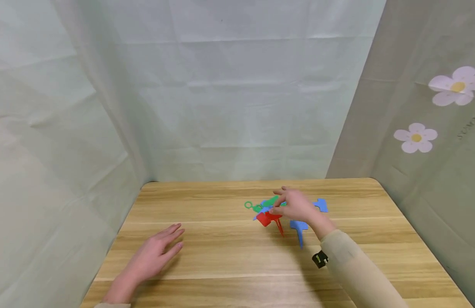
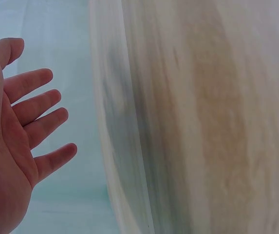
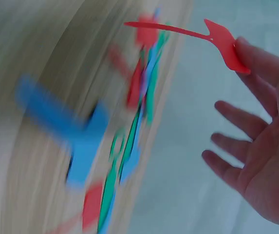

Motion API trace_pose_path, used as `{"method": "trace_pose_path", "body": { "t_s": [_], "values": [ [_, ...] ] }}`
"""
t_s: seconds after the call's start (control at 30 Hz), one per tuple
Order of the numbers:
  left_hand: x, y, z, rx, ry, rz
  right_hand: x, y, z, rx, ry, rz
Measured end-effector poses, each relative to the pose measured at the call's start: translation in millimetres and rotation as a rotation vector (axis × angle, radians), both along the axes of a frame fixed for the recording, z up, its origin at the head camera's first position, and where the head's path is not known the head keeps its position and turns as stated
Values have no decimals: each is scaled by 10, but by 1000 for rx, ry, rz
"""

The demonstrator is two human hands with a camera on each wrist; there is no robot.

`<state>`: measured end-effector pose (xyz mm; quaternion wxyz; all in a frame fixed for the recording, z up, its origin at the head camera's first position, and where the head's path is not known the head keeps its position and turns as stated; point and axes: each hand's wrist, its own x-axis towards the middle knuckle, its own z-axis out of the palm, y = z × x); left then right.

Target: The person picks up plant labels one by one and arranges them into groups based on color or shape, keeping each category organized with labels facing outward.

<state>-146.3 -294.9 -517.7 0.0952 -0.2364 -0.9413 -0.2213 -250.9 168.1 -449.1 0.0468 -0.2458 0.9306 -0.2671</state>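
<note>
My right hand (image 1: 297, 206) is over the right-middle of the table. Between thumb and forefinger it pinches a thin red T-shaped plant label (image 3: 224, 48), held by its wide head with the narrow stem pointing away. The other fingers are spread apart. Below lie more labels: a red one (image 1: 263, 219), a green one with a ring end (image 1: 256, 208), a blue one (image 1: 299, 224) with its stem toward me and another blue one (image 1: 321, 205) beyond the wrist. They partly overlap, and the hand covers some. Holding nothing, my left hand (image 1: 152, 256) hovers at the table's left, fingers extended.
A small black object (image 1: 320, 259) shows beside my right sleeve. The wooden table (image 1: 222, 256) ends at a pale hanging cloth (image 1: 237, 107) behind and at both sides. Flowers are printed on the right cloth.
</note>
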Motion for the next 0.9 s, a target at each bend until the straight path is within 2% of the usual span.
{"method": "trace_pose_path", "body": {
  "t_s": [0.13,0.2,0.27,0.5,0.73,0.9],
  "values": [
    [-8,-14,-4,7,6,5,-11,-303,-24,-185,-153,-62],
    [-11,-19,-6,12,8,7,-10,-453,-36,-235,-227,-62],
    [-10,-26,-8,16,10,9,-10,-593,-60,-253,-264,-37],
    [9,-52,-17,8,13,13,38,-1015,-122,-293,-300,29],
    [11,-84,-24,6,-6,33,82,-1357,-218,-383,-339,18],
    [-6,-77,-18,1,-8,32,103,-1541,-336,-399,-342,-2]
  ]
}}
